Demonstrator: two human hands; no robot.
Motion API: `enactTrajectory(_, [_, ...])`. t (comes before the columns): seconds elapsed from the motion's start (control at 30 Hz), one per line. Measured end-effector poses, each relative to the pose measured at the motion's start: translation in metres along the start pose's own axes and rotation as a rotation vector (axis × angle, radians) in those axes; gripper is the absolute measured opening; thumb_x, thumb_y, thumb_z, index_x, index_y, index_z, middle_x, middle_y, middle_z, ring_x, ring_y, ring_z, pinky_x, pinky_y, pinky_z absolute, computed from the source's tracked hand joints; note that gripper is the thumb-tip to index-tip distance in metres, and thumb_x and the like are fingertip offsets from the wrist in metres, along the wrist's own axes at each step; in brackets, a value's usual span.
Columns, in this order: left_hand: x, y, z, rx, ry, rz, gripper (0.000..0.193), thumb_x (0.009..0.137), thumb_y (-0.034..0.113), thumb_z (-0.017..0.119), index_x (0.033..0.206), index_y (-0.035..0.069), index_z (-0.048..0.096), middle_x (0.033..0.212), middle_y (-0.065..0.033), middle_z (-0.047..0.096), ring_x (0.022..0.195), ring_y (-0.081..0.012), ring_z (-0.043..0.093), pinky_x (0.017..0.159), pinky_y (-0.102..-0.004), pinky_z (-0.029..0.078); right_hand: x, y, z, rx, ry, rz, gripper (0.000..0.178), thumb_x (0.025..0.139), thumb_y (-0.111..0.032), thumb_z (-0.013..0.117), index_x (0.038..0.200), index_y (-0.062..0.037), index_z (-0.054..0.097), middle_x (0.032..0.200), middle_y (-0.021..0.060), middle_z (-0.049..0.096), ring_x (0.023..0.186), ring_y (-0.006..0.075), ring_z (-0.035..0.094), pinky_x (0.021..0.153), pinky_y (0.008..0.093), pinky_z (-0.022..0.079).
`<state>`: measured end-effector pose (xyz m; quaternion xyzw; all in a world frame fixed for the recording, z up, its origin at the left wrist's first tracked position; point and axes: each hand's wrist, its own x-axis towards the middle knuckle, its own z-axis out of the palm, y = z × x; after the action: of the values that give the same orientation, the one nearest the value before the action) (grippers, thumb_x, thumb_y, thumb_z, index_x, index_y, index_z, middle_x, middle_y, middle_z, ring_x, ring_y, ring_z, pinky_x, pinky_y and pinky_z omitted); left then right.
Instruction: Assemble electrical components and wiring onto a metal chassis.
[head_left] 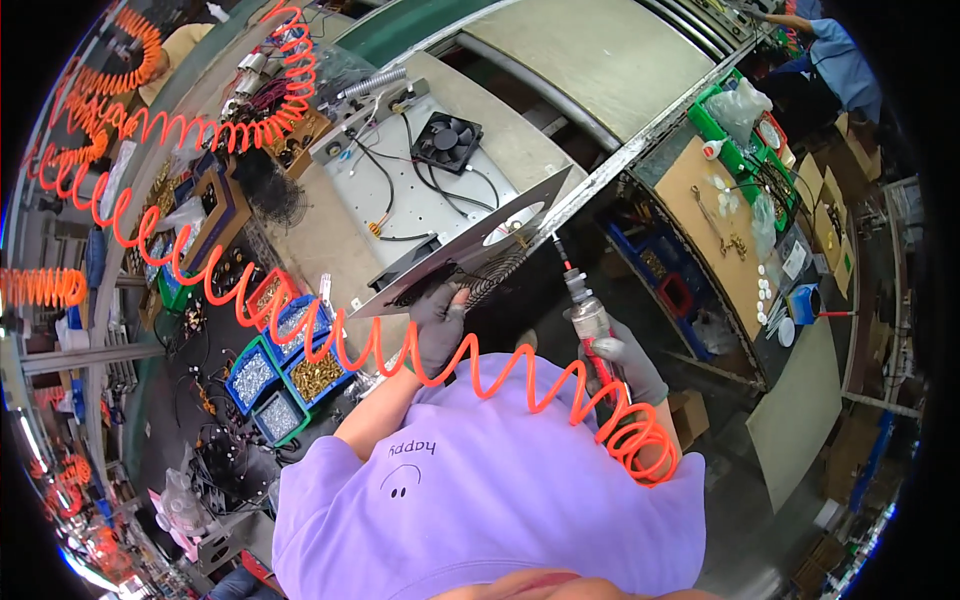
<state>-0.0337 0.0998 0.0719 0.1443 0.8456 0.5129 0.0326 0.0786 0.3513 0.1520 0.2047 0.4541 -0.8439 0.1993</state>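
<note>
My left hand [437,325], in a grey glove with bare fingertips, is at the front of an upright metal panel [549,200]. Its curled fingers hold a black wire fan guard [497,275] by the panel; part of the grip is hidden. My right hand [628,362], also gloved, is wrapped round a red and silver air screwdriver [591,319], its bit pointing up near the panel's right end. An orange coiled air hose [480,375] passes in front of me. Behind the panel, a metal chassis [365,212] carries a black fan [447,142] and loose dark cables.
Left of me stand blue and green bins [262,345] of silver and brass-coloured screws. More coiled hoses [150,125] hang at upper left. A side table [697,185] on the right bears green trays and loose parts. Another person [843,65] is at the far right.
</note>
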Motion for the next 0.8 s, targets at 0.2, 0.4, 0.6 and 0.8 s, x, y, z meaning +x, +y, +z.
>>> enactTrajectory(0.2, [0.009, 0.019, 0.011, 0.007, 0.005, 0.014, 0.013, 0.086, 0.009, 0.056, 0.089, -0.003, 0.058, 0.074, -0.016, 0.056, 0.067, -0.0259, 0.054, 0.061, -0.0342, 0.043, 0.006, 0.003, -0.019, 0.092, 0.023, 0.003, 0.051, 0.072, -0.023, 0.061, 0.117, -0.0031, 0.045, 0.07, 0.0047, 0.052, 0.049, 0.011, 0.051, 0.044, 0.0232, 0.044])
enactTrajectory(0.4, [0.009, 0.022, 0.021, 0.054, 0.012, 0.031, 0.013, 0.086, 0.009, 0.057, 0.089, -0.003, 0.06, 0.075, -0.0147, 0.056, 0.069, -0.0267, 0.053, 0.063, -0.034, 0.043, 0.009, 0.0, -0.026, 0.077, -0.077, 0.023, 0.047, 0.073, -0.022, 0.061, 0.114, -0.004, 0.046, 0.072, 0.0054, 0.054, 0.051, 0.0106, 0.051, 0.046, 0.0225, 0.043])
enactTrajectory(0.6, [0.006, 0.014, 0.025, 0.062, 0.1, 0.073, 0.013, 0.087, 0.012, 0.057, 0.09, 0.0, 0.062, 0.071, -0.0085, 0.052, 0.069, -0.0194, 0.05, 0.065, -0.03, 0.04, 0.017, 0.002, -0.032, 0.057, -0.104, 0.013, 0.046, 0.075, -0.024, 0.061, 0.114, -0.0039, 0.045, 0.071, 0.0065, 0.055, 0.051, 0.0107, 0.051, 0.045, 0.0225, 0.042])
enactTrajectory(0.8, [0.006, 0.015, 0.023, 0.055, 0.08, 0.164, 0.011, 0.084, 0.009, 0.06, 0.092, 0.001, 0.062, 0.07, -0.0082, 0.051, 0.068, -0.0196, 0.051, 0.062, -0.0306, 0.04, 0.02, 0.001, -0.035, 0.049, -0.106, 0.024, 0.047, 0.075, -0.024, 0.061, 0.115, -0.0051, 0.045, 0.069, 0.0071, 0.055, 0.048, 0.0108, 0.051, 0.043, 0.0223, 0.042])
